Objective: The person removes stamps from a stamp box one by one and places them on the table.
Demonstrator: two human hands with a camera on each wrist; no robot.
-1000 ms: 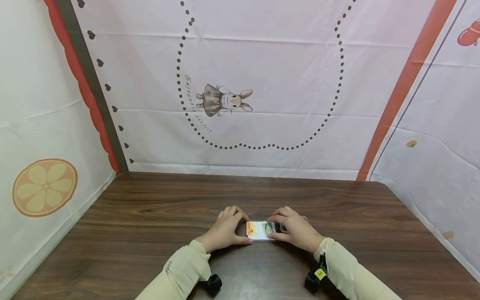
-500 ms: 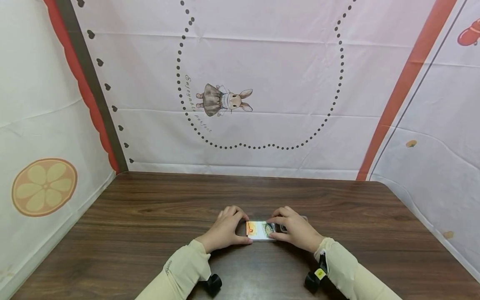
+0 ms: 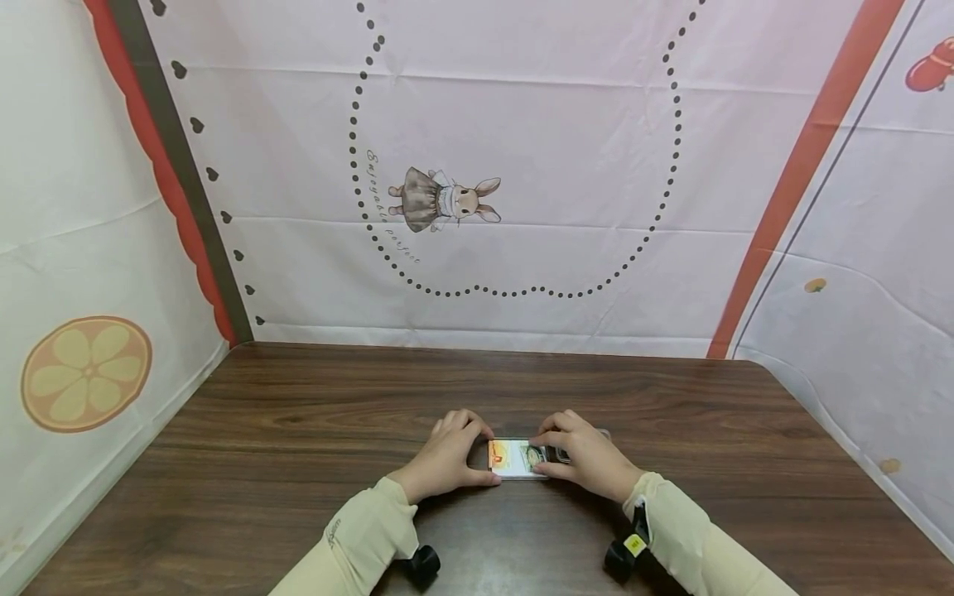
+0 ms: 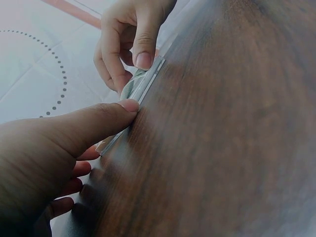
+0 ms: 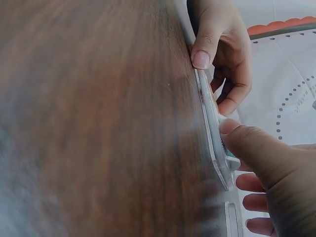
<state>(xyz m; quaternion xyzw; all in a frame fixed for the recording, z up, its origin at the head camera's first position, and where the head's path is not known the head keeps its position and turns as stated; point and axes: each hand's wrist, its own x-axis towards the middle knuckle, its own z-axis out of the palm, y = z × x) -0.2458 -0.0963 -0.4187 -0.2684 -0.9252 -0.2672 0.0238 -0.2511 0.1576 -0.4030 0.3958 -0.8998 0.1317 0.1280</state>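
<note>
A small flat clear-plastic case [image 3: 514, 477] lies on the table, with a white printed insert [image 3: 514, 454] showing orange and green pictures. My left hand [image 3: 441, 462] holds the case's left end, thumb on the near edge and forefinger at the far corner. Over the right end, my right hand [image 3: 592, 458] pinches the insert between thumb and forefinger. In the left wrist view the insert's green part [image 4: 132, 85] bulges up from the case. A second clear plastic piece [image 5: 232, 219] lies by the right hand, mostly hidden beneath it in the head view.
The dark wood-grain table [image 3: 335, 397] extends on every side of the hands. A white printed cloth [image 3: 566, 149] hangs behind it, and more cloth lines the left and right sides. Black wrist cameras [image 3: 422, 567] hang below both sleeves, close to the tabletop.
</note>
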